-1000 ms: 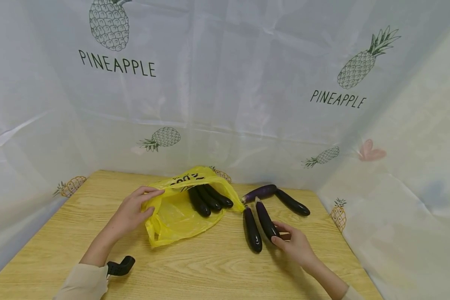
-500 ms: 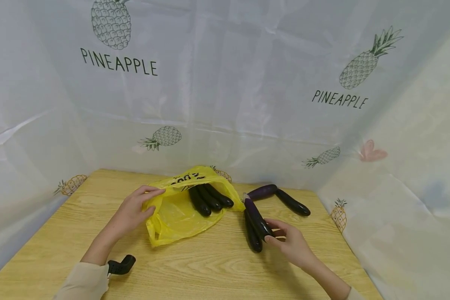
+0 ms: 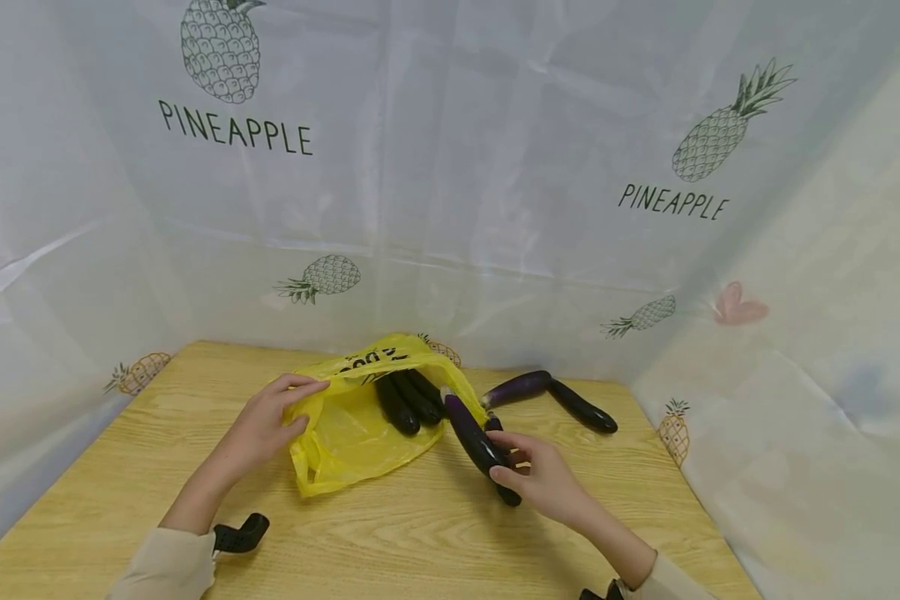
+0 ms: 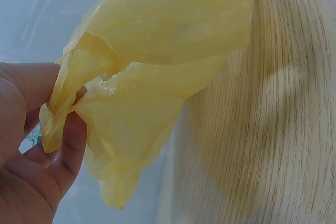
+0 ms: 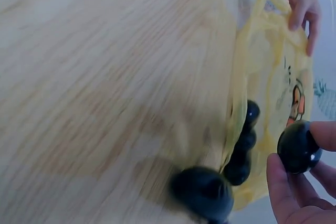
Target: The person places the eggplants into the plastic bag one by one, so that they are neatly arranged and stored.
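Note:
My left hand [image 3: 265, 422] pinches the edge of a yellow plastic bag [image 3: 345, 450], holding its mouth raised; in the left wrist view thumb and fingers grip the thin plastic [image 4: 152, 93]. Three dark eggplants [image 3: 399, 404] lie side by side inside the bag. My right hand [image 3: 543, 477] holds another eggplant [image 3: 474, 437] by its rounded end, stem pointing at the bag's mouth. In the right wrist view that eggplant's glossy end [image 5: 299, 148] sits between thumb and fingers. Partly hidden beneath it, a loose eggplant [image 3: 508, 495] rests on the table.
Two more eggplants, one purple [image 3: 521, 387] and one darker [image 3: 583, 407], lie end to end at the back right of the wooden table [image 3: 360, 550]. Behind hangs a white pineapple-print curtain [image 3: 457, 167]. A black curved piece [image 3: 242, 533] sits by the left sleeve.
My right hand has carried its eggplant leftward, past the loose one, to the bag's mouth. The left hand and the bag have stayed almost still.

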Demonstrator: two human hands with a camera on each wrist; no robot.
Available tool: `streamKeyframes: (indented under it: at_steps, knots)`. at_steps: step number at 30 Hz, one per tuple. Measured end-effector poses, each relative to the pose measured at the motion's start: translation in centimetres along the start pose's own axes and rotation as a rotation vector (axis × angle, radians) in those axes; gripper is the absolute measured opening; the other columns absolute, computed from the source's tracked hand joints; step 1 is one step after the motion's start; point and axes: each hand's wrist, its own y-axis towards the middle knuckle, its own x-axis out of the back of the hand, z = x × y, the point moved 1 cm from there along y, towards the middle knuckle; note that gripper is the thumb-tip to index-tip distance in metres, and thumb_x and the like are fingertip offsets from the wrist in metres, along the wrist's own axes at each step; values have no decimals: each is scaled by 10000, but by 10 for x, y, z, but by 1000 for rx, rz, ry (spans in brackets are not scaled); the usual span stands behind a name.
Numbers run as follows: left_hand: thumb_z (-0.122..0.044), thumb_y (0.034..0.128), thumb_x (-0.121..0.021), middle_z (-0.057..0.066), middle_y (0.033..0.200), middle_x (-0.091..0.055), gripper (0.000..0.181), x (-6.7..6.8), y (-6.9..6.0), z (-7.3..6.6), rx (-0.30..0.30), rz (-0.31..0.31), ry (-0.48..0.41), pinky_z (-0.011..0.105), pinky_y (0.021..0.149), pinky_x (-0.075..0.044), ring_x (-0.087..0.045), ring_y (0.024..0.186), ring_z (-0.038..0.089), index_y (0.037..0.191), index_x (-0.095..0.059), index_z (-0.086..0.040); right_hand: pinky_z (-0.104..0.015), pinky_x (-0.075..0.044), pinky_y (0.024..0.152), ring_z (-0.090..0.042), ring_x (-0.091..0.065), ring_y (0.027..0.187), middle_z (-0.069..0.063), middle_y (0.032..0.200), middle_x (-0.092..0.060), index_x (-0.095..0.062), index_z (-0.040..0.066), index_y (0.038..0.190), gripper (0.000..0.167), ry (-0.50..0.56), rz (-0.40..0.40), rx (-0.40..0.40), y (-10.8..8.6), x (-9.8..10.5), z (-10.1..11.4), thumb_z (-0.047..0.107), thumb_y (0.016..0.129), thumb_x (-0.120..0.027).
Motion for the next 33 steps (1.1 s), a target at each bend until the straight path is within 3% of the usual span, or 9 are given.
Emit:
streamKeyframes:
  at_steps: [6,15,27,33]
  knots:
    - [102,908,-747,130,1376,-613,584,0,0,1,5,1,2,351,765,-514,-646,1107,314,1457,-660,-77,-287,-587,802,-293,-720,1052,-148,1391,-674,-642,147,1481,488,1,37,36,21,-19,8,189,1007,-755]
    - [99,911,-755,120,1381,-613,591,1,-1,1,12,1,-5,358,771,-523,-645,1102,298,1463,-657,-89,-423,-623,831,-334,-741,1052,-174,1352,-691,-652,94,1464,490,-29,44,94,48,-46,23,168,994,-767]
    - [92,921,-750,119,1398,-605,595,2,0,0,23,10,-27,340,763,-506,-636,1136,310,1476,-647,-98,-392,-614,827,-313,-720,1065,-127,1322,-692,-642,110,1475,486,12,47,22,81,-76,24,179,1005,-745]
    - [97,916,-751,127,1396,-606,594,3,0,-1,21,8,-23,352,772,-516,-638,1148,326,1471,-650,-90,-316,-589,725,-253,-724,979,-106,1277,-723,-662,106,1456,493,-6,8,19,92,-91,24,190,982,-766]
